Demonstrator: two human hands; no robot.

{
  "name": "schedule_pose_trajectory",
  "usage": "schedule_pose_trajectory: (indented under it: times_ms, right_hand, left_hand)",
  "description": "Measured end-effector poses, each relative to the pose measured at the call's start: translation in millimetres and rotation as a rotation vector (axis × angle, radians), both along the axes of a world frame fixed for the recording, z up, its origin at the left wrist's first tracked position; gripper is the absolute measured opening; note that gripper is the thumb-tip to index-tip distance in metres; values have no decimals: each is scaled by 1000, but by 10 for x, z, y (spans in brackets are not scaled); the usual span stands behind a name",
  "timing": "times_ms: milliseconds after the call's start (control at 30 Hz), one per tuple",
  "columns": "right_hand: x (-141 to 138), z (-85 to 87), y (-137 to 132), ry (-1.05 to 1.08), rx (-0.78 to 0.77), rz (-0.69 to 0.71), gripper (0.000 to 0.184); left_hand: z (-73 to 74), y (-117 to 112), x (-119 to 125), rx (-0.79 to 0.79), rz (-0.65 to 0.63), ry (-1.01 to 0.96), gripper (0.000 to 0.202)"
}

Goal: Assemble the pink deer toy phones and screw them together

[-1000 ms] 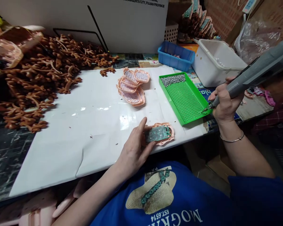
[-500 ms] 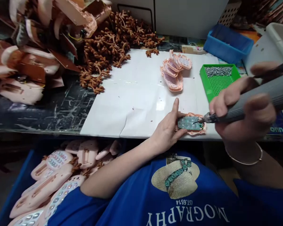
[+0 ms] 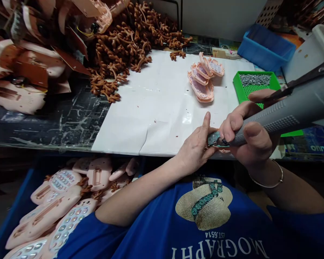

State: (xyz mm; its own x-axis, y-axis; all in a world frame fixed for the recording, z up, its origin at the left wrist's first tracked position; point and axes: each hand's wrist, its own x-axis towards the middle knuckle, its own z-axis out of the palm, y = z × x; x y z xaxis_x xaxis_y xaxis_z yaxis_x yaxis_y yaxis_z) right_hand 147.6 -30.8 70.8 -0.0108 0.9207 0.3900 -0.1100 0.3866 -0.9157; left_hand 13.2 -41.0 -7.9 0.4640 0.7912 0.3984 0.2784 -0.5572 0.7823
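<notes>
My left hand (image 3: 198, 144) rests at the near edge of the white sheet (image 3: 162, 104), its fingers holding a pink toy shell with a green circuit board (image 3: 214, 138) flat against the table. My right hand (image 3: 248, 135) is wrapped round a grey electric screwdriver (image 3: 288, 109), whose tip is down on the board beside my left fingers. Most of the shell is hidden under both hands.
A green tray (image 3: 244, 91) with several screws sits at the right, behind it a blue bin (image 3: 267, 46) and a white tub (image 3: 305, 57). Pink keypad shells (image 3: 203, 77) are stacked mid-sheet. Brown rubber parts (image 3: 129, 43) pile at the back left. A blue crate of pink shells (image 3: 56, 205) is below the table.
My right hand brought the screwdriver from the green tray down onto the circuit board. The view swung left and down, so the crate under the table came into sight.
</notes>
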Motion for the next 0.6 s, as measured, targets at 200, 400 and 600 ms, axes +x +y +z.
schedule_pose_trajectory:
  times_ms: [200,400,600]
  right_hand:
    - [22,-27,-11,52,37,53,35]
    - [-5,-36,-1,-14,13,89,39]
    - [60,-149,38,-255,76,158,23]
  left_hand:
    - [-24,4,-5,18,5,18,102]
    - [-42,10,1,53,9,49,97]
    - [-34,10,11,16,13,34,78]
